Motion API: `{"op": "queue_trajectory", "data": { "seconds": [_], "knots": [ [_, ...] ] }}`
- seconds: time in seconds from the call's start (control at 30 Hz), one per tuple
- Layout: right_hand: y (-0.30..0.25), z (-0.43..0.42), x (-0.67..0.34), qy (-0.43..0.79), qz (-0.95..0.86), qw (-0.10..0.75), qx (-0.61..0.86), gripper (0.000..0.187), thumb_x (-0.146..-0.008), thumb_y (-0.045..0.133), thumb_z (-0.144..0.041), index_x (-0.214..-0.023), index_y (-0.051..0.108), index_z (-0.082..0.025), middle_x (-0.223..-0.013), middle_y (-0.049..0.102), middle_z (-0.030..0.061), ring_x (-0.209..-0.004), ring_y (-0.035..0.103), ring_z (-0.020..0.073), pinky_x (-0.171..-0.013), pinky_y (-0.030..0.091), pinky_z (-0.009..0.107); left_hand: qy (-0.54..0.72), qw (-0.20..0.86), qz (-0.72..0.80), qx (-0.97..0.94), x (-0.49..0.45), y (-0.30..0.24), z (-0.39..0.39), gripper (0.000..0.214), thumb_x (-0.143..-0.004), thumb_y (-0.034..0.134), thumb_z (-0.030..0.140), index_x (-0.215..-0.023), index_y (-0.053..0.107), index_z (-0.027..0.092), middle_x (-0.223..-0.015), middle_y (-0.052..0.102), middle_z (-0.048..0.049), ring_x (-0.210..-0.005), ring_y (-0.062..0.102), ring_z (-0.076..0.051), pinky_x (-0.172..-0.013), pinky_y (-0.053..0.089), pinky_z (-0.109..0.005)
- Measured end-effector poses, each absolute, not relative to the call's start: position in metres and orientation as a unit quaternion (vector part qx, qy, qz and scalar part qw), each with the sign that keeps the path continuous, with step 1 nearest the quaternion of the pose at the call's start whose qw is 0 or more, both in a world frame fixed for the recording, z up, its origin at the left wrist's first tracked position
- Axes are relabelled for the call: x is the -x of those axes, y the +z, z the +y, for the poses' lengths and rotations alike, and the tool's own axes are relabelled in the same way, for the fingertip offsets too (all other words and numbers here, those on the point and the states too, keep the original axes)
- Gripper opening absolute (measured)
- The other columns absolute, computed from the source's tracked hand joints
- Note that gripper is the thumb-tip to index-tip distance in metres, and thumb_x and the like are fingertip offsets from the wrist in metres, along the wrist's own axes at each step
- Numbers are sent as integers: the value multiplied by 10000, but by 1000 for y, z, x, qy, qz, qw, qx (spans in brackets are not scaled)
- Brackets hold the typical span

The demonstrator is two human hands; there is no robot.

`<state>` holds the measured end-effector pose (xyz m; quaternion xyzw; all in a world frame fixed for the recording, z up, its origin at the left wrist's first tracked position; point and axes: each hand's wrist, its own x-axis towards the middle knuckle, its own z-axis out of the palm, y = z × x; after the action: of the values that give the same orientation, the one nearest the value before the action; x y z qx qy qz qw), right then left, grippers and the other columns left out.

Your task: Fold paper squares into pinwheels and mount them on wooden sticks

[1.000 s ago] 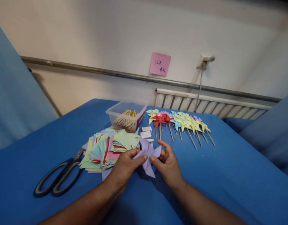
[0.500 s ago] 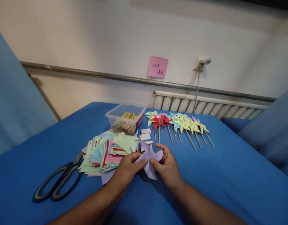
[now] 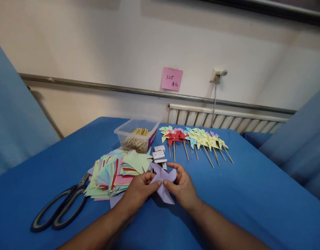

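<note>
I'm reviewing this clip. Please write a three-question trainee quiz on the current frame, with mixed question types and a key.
1. Multiple choice: what do the left hand and right hand both hold?
A) a pink note
B) a lilac paper pinwheel
C) a power plug

2. True or false: the pinwheels on sticks lie to the right of the clear plastic tub.

3. Fill the gap: as the wearer sees it, the scissors' handles are ____ of the paper pile.

Key: 1 B; 2 true; 3 left.
</note>
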<state>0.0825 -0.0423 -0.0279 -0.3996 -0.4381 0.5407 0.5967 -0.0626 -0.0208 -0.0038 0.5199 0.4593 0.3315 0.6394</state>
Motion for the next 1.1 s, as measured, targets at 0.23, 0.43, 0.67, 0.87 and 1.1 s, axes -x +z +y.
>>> {"op": "queue_trajectory", "data": {
  "seconds": [0.23, 0.43, 0.67, 0.87, 1.1],
  "knots": [
    [-30, -39, -85, 560, -425, 594, 392, 481, -633, 686, -166, -1049, 446, -186, -646, 617, -65, -536, 563, 104, -544, 439, 226, 324, 636, 472, -517, 61, -2, -18, 196, -614, 695, 322, -643, 627, 141, -530, 598, 10, -487, 484, -108, -502, 356, -218],
    [-33, -37, -86, 564, -429, 583, 397, 476, -628, 691, -176, -1047, 465, -192, -677, 636, -51, -553, 582, 115, -552, 446, 234, 320, 642, 461, -523, 64, -11, -15, 245, -600, 713, 360, -669, 628, 141, -571, 620, 2, -520, 524, -126, -518, 368, -222],
    [-37, -38, -86, 562, -454, 569, 394, 475, -647, 674, -143, -1070, 462, -182, -681, 630, -49, -583, 584, 115, -565, 454, 229, 303, 620, 471, -549, 65, -13, -15, 241, -626, 702, 346, -627, 573, 142, -512, 562, 35, -479, 466, -103, -479, 313, -206],
    [-35, -40, -86, 555, -460, 567, 398, 477, -646, 691, -165, -1066, 466, -188, -737, 660, -24, -622, 608, 137, -604, 468, 255, 308, 619, 467, -551, 65, -14, -16, 245, -609, 709, 354, -626, 595, 138, -509, 572, 31, -474, 483, -110, -479, 327, -209],
    [-33, -41, -90, 542, -443, 604, 381, 418, -728, 664, -309, -1092, 498, -189, -735, 648, -5, -655, 601, 140, -622, 458, 264, 338, 627, 471, -521, 63, -6, -18, 232, -593, 733, 331, -650, 624, 134, -581, 631, -3, -536, 554, -143, -516, 391, -226]
  ]
}}
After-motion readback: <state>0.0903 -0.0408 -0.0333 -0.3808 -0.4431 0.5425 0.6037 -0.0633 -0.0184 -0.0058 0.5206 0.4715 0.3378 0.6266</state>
